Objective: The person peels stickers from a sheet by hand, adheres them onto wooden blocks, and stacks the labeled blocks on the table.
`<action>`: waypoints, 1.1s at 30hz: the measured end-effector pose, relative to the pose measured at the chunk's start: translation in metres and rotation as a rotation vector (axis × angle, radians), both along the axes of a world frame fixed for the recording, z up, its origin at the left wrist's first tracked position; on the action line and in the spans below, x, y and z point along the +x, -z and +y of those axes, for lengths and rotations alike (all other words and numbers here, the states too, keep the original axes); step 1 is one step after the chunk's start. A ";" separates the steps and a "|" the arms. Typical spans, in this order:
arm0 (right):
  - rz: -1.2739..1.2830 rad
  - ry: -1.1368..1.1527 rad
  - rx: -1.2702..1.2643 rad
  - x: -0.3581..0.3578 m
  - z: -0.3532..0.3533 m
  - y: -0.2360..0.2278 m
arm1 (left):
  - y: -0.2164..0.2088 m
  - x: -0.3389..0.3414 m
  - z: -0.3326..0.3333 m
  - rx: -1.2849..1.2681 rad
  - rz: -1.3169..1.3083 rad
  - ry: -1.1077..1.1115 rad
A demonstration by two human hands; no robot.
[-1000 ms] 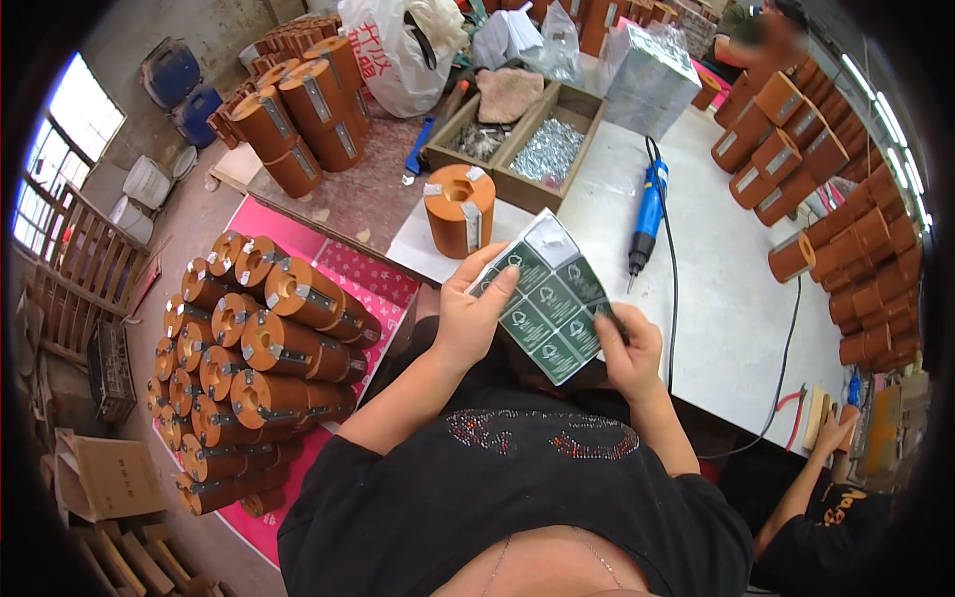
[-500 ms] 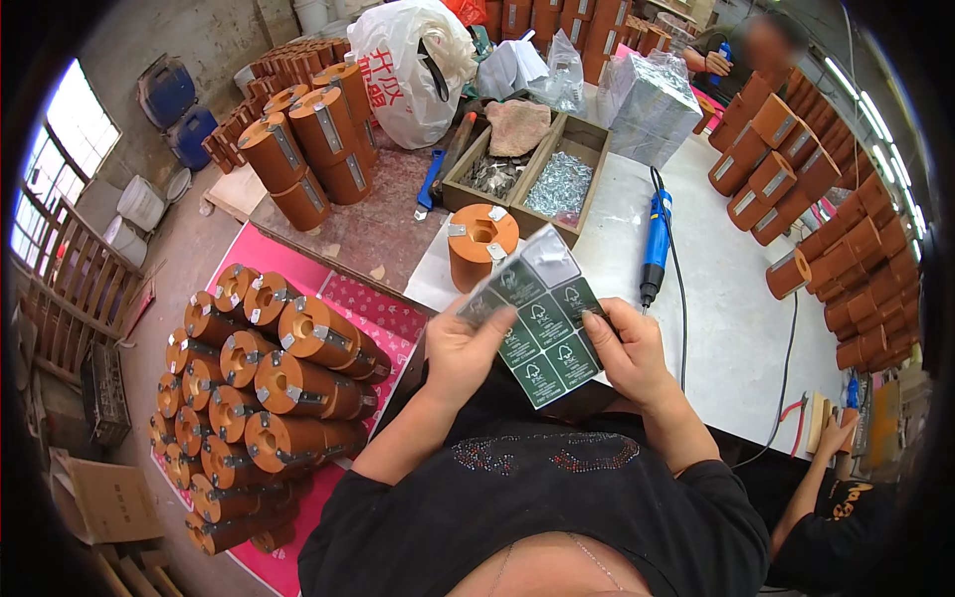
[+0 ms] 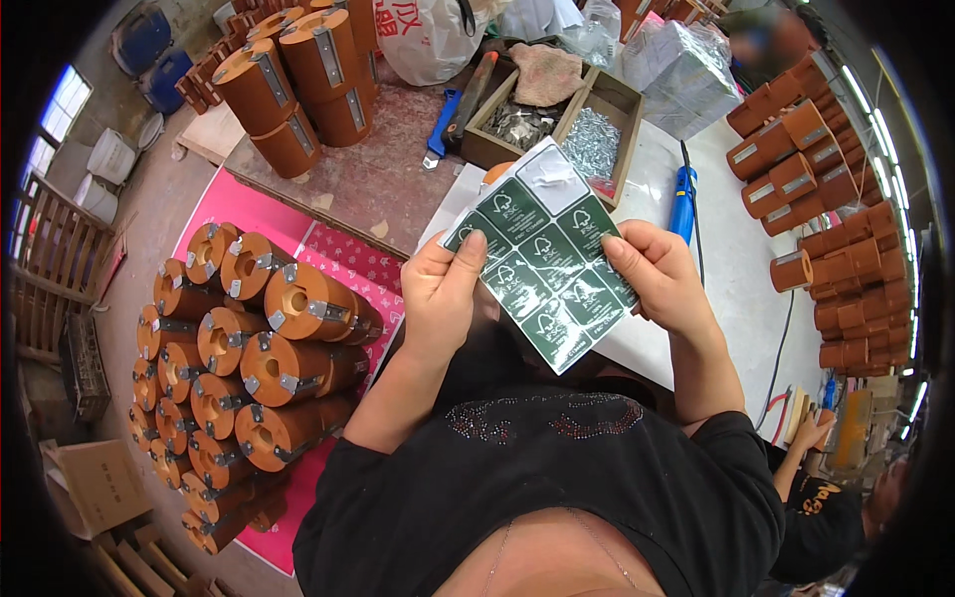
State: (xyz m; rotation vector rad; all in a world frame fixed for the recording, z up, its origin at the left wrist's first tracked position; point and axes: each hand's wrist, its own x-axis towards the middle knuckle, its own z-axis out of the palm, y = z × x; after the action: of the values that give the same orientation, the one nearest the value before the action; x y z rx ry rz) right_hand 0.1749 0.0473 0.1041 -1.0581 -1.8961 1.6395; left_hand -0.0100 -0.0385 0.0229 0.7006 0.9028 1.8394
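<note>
A sheet of green and white stickers (image 3: 545, 261) is held up between my two hands, tilted and shiny. My left hand (image 3: 445, 289) pinches its left edge, the thumb lying on the front. On the opposite edge my right hand (image 3: 659, 274) grips it the same way. One square near the top corner is bare white backing. Behind the sheet, a brown wooden cylinder (image 3: 497, 173) on the table is almost wholly hidden; only a bit of its top shows. A blue electric screwdriver (image 3: 683, 204) lies past my right hand, partly covered by it.
A divided wooden box (image 3: 629, 149) holds screws and metal pieces, with a blue cutter (image 3: 444, 127) beside it. Brown cylinders with metal hinges (image 3: 308, 303) are stacked at my left on pink sheeting (image 3: 343, 239); more stand at the back and right. Other people are at the right.
Both hands have lifted the sticker sheet a little and turned it flatter toward the view, so it now covers most of the cylinder behind. The whole view has shifted slightly.
</note>
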 end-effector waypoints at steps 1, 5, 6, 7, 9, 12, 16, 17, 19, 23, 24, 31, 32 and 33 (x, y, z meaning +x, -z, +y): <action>0.003 0.009 -0.003 -0.003 0.004 -0.001 | 0.002 -0.005 0.002 0.025 -0.009 0.023; -0.012 -0.044 -0.009 -0.003 0.019 -0.011 | 0.017 -0.022 0.010 0.224 0.047 -0.147; -0.012 0.010 0.043 -0.002 0.026 -0.013 | 0.016 -0.026 0.009 0.199 0.112 -0.206; -0.008 0.073 0.095 0.002 0.032 -0.013 | 0.019 -0.027 0.011 0.228 0.098 -0.253; 0.141 0.206 0.193 0.004 0.070 -0.016 | 0.035 -0.025 0.013 0.216 0.274 -0.422; 0.164 0.346 0.231 -0.028 0.118 -0.054 | 0.067 -0.014 0.010 0.085 0.522 -0.522; 0.225 0.344 0.188 -0.056 0.249 -0.042 | 0.096 0.002 0.017 0.061 0.928 -0.544; 0.189 0.439 0.137 -0.072 0.272 -0.044 | 0.094 0.003 0.023 0.093 1.067 -0.576; 0.167 0.501 0.218 -0.106 0.308 -0.051 | 0.094 0.003 0.034 0.069 1.167 -0.665; 0.182 0.499 0.314 -0.180 0.374 -0.064 | 0.103 -0.003 0.037 0.003 1.370 -0.737; 0.237 0.447 0.298 -0.158 0.460 -0.062 | 0.101 0.003 0.043 0.057 1.341 -0.714; -0.004 0.453 0.214 -0.201 0.434 -0.052 | 0.103 0.001 0.039 -0.011 1.342 -0.665; -0.009 0.461 0.279 -0.197 0.433 -0.048 | 0.104 0.001 0.039 -0.006 1.340 -0.663; -0.013 0.467 0.345 -0.194 0.433 -0.043 | 0.104 0.000 0.038 -0.002 1.338 -0.662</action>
State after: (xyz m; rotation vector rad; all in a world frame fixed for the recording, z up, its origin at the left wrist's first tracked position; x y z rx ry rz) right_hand -0.0192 0.4807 0.1475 -1.2410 -1.6902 1.0090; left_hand -0.0099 -0.0004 -0.0816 1.8715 2.1664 1.7456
